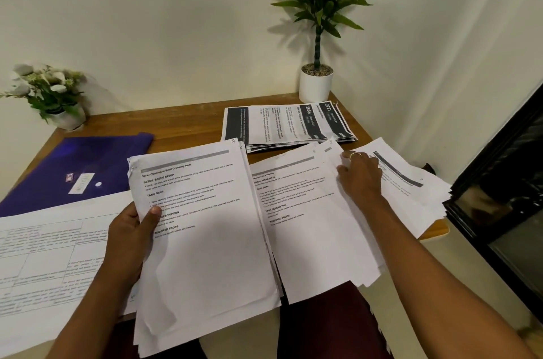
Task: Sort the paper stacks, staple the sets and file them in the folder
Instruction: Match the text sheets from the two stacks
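My left hand [132, 236] grips a thick set of white printed sheets [202, 235] by its left edge, thumb on top, lifted over my lap. My right hand [361, 179] rests with curled fingers on a loose fanned pile of printed pages [308, 226] on the table's right side; whether it pinches a sheet I cannot tell. Behind them lies a stack of pages with dark header bars [288, 123]. A purple folder [79, 170] lies shut at the left. No stapler is in view.
A large sheet with handwritten tables [47, 258] covers the near-left of the wooden table [188, 123]. A white potted plant [316, 82] stands at the back right, a small flower pot [58, 111] at the back left. A black-framed glass panel [505, 211] is right.
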Action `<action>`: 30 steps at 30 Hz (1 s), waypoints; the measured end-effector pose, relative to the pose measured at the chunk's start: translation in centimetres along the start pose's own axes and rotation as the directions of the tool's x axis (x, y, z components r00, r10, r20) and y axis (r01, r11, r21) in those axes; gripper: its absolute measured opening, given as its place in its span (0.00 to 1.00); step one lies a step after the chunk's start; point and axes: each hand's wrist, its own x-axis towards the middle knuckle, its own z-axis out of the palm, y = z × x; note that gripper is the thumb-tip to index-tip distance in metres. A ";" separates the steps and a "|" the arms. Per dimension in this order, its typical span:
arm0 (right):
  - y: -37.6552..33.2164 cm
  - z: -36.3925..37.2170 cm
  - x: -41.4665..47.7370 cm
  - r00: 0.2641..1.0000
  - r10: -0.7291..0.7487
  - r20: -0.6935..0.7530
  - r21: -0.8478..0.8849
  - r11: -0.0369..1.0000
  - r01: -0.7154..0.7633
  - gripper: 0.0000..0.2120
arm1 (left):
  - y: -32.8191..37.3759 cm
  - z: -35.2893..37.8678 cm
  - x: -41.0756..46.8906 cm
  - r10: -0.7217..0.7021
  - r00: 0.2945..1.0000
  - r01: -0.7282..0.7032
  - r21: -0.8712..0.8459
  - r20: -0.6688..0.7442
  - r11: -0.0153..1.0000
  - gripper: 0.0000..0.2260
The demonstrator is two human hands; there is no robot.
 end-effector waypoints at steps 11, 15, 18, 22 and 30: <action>-0.4 -0.6 2.3 0.980 0.088 0.177 -0.111 0.991 -0.068 0.21 | 0.6 0.4 -0.3 -0.024 0.999 0.024 -0.018 -0.024 1.000 0.07; 0.2 -0.5 2.8 0.973 0.127 0.191 -0.128 0.986 -0.104 0.27 | 0.8 0.5 -0.4 -0.019 0.999 0.018 -0.030 -0.027 0.999 0.04; 0.2 -0.7 2.9 0.982 0.125 0.142 -0.119 0.987 -0.108 0.26 | 0.8 0.4 -0.3 -0.020 1.000 0.019 -0.039 -0.019 0.999 0.05; 0.2 -0.4 2.9 0.995 0.084 0.062 -0.079 0.994 -0.079 0.23 | 0.6 0.2 -0.3 -0.034 0.999 0.033 -0.056 -0.008 0.998 0.04; -0.1 -0.4 1.6 0.997 0.064 -0.054 0.095 0.994 -0.058 0.14 | 0.7 0.2 -0.3 -0.042 0.999 0.042 -0.055 0.000 0.998 0.03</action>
